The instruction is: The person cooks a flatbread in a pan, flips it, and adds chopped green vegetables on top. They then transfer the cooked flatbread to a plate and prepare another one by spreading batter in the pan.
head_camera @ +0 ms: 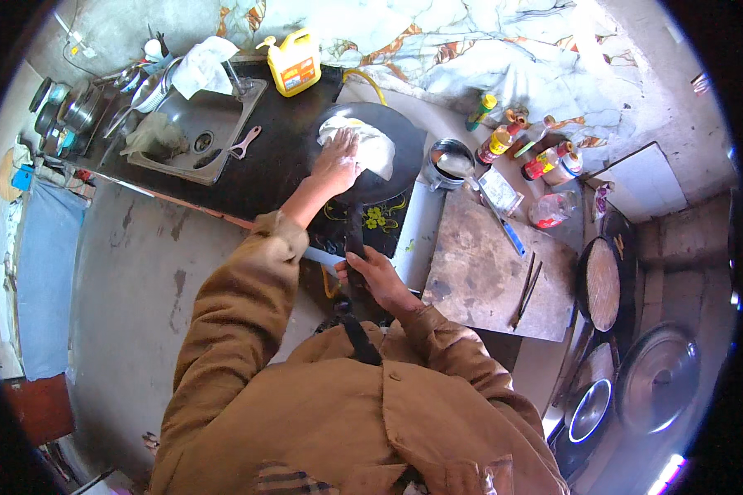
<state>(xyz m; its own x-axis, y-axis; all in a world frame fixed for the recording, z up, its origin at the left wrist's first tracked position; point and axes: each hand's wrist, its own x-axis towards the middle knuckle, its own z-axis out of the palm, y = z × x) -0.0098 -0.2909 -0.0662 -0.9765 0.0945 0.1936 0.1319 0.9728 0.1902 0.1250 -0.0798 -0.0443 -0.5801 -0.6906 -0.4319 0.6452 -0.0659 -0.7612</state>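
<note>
A black frying pan [402,148] sits over the dark glass-topped stove [381,216], which bears a yellow flower pattern. Inside the pan lies a soft white sheet [378,151] with uneven edges; whether it is dough or cloth I cannot tell. My left hand [340,162] rests palm down on this sheet, fingers stretched out towards the far side. Part of the sheet is hidden beneath it. My right hand [378,275] is closed around the pan's dark handle [355,232], close to my body.
Left of the pan are a yellow jug [294,65], a peeler [246,142] and a steel sink [189,124]. To the right stand a pot with a ladle [451,162] and several sauce bottles [498,142]. A knife [501,219] and chopsticks [526,291] lie by a board [477,266].
</note>
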